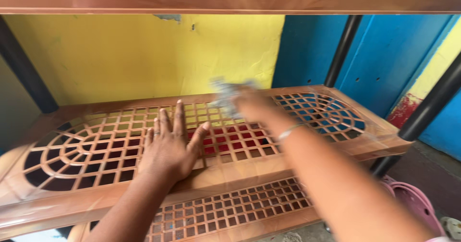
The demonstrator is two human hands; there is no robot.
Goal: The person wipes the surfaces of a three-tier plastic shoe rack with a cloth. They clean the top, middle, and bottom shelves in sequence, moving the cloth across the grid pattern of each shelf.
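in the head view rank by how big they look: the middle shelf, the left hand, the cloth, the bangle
1. middle shelf, spans nearly the whole frame
2. left hand
3. cloth, blurred and partly hidden in the right hand, so unsure
4. bangle

We saw a brown lattice shelf (pixel 96 148) spanning mid-frame; our left hand (pixel 170 146) lay flat on it at centre.

Brown plastic lattice shelf (pixel 96 151), level, flat under left hand (pixel 169 148) palm. Grey-white cloth (pixel 225 95), crumpled and blurred, bunched in right hand (pixel 252 105) fingers, pressed on shelf's rear grid, beyond left fingertips.
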